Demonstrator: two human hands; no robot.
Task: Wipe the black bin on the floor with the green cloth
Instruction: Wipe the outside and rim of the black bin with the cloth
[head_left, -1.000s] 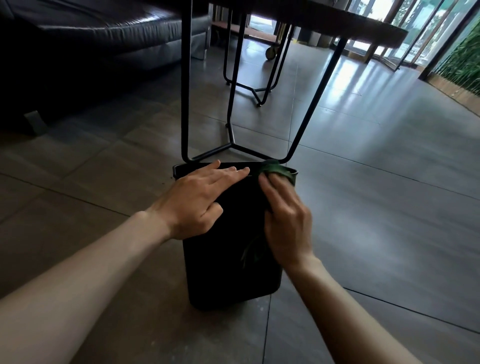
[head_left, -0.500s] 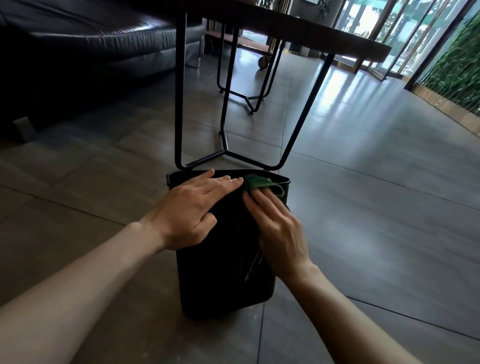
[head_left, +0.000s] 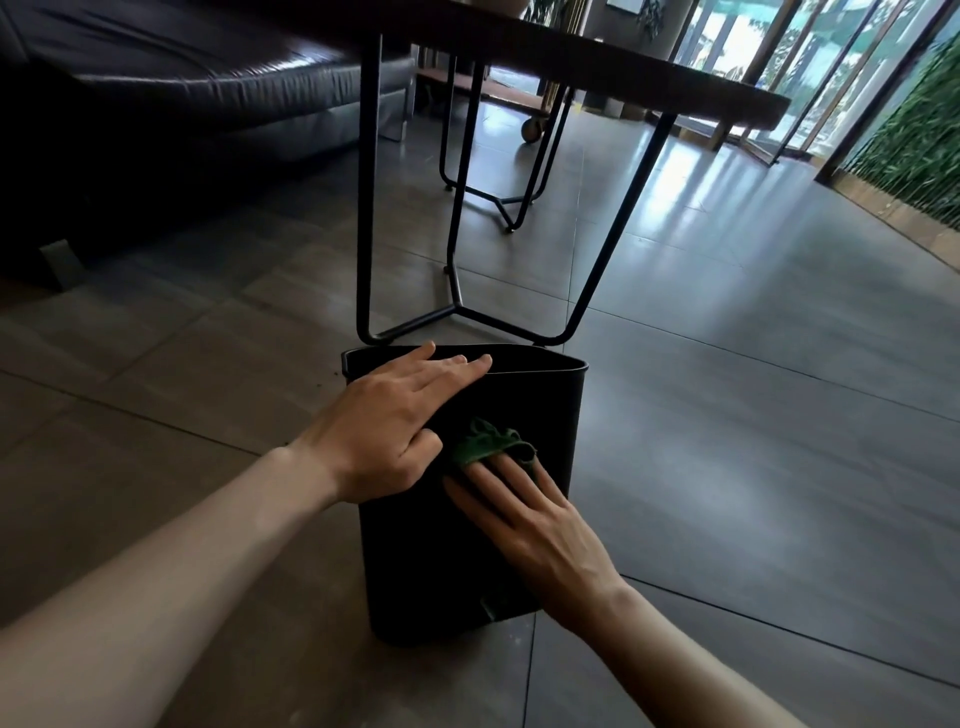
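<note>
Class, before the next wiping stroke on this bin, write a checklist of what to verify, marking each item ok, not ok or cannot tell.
1. Left hand rests on the rim of the black bin, steadying it: ok.
2. Green cloth lies under the flat fingers of the right hand, against the front wall: ok.
3. Bin stands on the floor: ok.
4. Bare wall beside the hands to wipe: ok.
5. Gap between bin and table legs behind it: cannot tell.
6. Dirt on the wall: cannot tell, too dark.

Black bin (head_left: 415, 561), green cloth (head_left: 485, 441) — grey tiled floor (head_left: 727, 467), black table legs (head_left: 366, 208).
</note>
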